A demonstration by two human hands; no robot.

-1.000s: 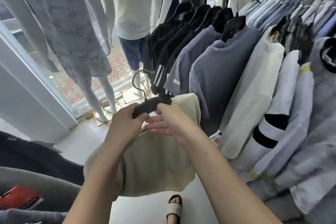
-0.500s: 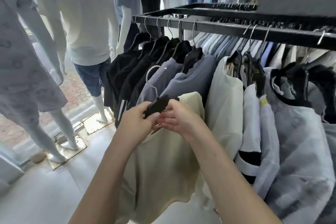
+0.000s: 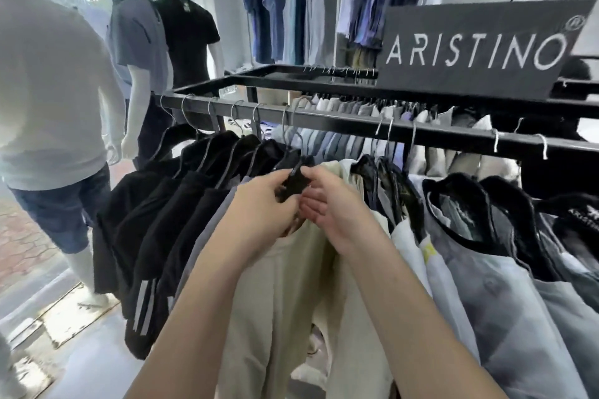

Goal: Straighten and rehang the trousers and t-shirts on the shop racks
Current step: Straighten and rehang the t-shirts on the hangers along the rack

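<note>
Over on the left, black tees [image 3: 181, 204] already hanging neat on the rail [image 3: 324, 121], hooks all over the bar, so that stretch looks done. Dead centre, left hand [image 3: 259, 204] pinched shut around the black hanger [image 3: 293, 183] carrying the cream t-shirt [image 3: 291, 285], right hand [image 3: 337, 204] curled at the collar just beside it, fingers half closed, can't tell how much cloth is actually gripped; hook lifted near the rail, can't tell if over it yet. Off to the right, pale shirts [image 3: 486, 269] bunched and crooked, probably still to sort.
</note>
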